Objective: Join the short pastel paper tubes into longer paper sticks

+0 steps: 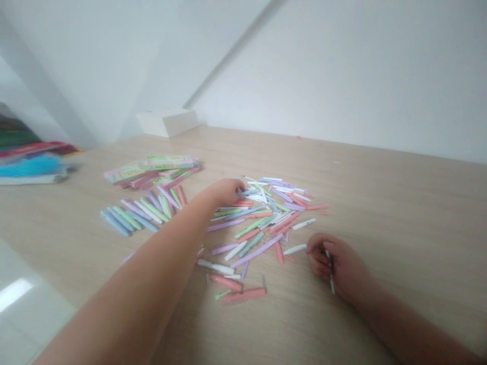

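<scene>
Pastel pen parts lie in a loose pile (262, 223) on the table: barrels, caps and thin pieces in purple, green, blue, pink and white. My left hand (229, 191) reaches across to the far left side of the pile. Its fingers are curled down beside a blue pen part (249, 192), and what they pinch is blurred. My right hand (338, 261) rests at the pile's right side, fingers closed round a thin pen refill (332, 281) with its pale end pointing down. Just left of it lies a white pen piece (295, 249).
Pens in several colours (142, 210) lie in a row left of my left forearm. Behind them are pastel printed boxes (171, 162). A white box (169, 121) stands by the wall. At the far left are blue and red items (34, 165). Two pink pieces (243, 295) lie nearest me.
</scene>
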`<state>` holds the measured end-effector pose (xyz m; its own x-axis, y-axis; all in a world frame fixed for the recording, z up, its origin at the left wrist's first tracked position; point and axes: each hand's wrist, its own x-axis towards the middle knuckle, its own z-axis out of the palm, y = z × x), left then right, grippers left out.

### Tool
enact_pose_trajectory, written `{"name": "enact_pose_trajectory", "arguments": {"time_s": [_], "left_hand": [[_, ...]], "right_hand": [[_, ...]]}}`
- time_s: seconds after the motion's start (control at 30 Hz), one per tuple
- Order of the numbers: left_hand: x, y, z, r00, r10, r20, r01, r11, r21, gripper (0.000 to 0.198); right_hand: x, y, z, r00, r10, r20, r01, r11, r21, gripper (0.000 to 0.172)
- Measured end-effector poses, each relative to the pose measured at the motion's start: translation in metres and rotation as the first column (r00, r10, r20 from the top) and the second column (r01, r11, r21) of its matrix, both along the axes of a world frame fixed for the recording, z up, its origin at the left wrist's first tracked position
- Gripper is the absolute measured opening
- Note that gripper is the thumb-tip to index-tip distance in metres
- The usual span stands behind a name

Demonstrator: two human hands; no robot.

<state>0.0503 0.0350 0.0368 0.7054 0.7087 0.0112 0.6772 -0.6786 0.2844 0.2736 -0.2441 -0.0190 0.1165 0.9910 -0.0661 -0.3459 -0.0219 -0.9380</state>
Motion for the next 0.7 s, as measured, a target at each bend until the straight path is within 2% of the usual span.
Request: {"name": "enact_pose_trajectory", "arguments": {"time_s": [0.1,0.2,0.3,0.37,0.47,0.57,0.7], "left_hand": [[-0.003,-0.004,0.001,0.996,0.026,0.085,-0.025,1.000,-0.018,0.036],[-0.006,-0.005,-0.004,0.969,0.118,0.217,-0.106,0.992,-0.064,0.027],[-0.009,-0.008,-0.008,0.895,0.237,0.379,-0.177,0.967,-0.185,0.022],[-0.011,-0.012,-0.009,0.815,0.320,0.484,-0.183,0.933,-0.310,0.027],[-0.012,-0.021,-0.007,0.668,0.432,0.606,-0.103,0.860,-0.500,0.032],[-0.013,-0.028,-0.004,0.536,0.517,0.667,0.031,0.778,-0.628,0.022],[-0.017,-0.028,-0.001,0.424,0.623,0.658,0.118,0.682,-0.722,0.010]], "right_hand": [[0.002,0.001,-0.002,1.000,0.009,0.007,-0.009,1.000,0.011,0.022],[0.003,0.002,-0.003,1.000,0.012,0.005,-0.012,1.000,0.024,0.023],[0.004,0.002,-0.004,1.000,0.020,-0.015,-0.019,1.000,0.020,0.022],[0.005,0.003,-0.004,1.000,0.021,-0.022,-0.021,1.000,0.005,0.022],[0.006,0.003,-0.004,1.000,0.019,-0.014,-0.019,1.000,-0.014,0.021],[0.006,0.003,-0.005,1.000,0.012,0.000,-0.012,1.000,-0.006,0.021],[0.005,0.003,-0.004,1.000,-0.004,0.011,0.004,1.000,-0.005,0.019]]}}
